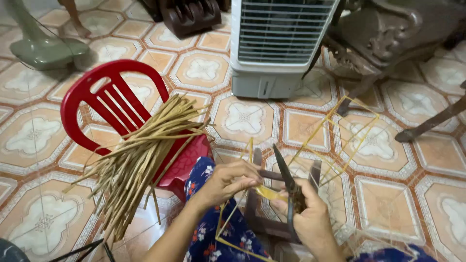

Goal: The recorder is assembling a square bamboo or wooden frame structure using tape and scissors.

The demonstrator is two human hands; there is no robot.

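Thin yellow bamboo strip [270, 193] pinched flat between both hands, dark scissors [290, 187] upright beside it, blades closed.

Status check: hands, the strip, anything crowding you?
Left hand pinching yellow strip. Right hand grip shut on scissors, blades up. Stick frame close ahead; bundle of sticks on red chair to the left.
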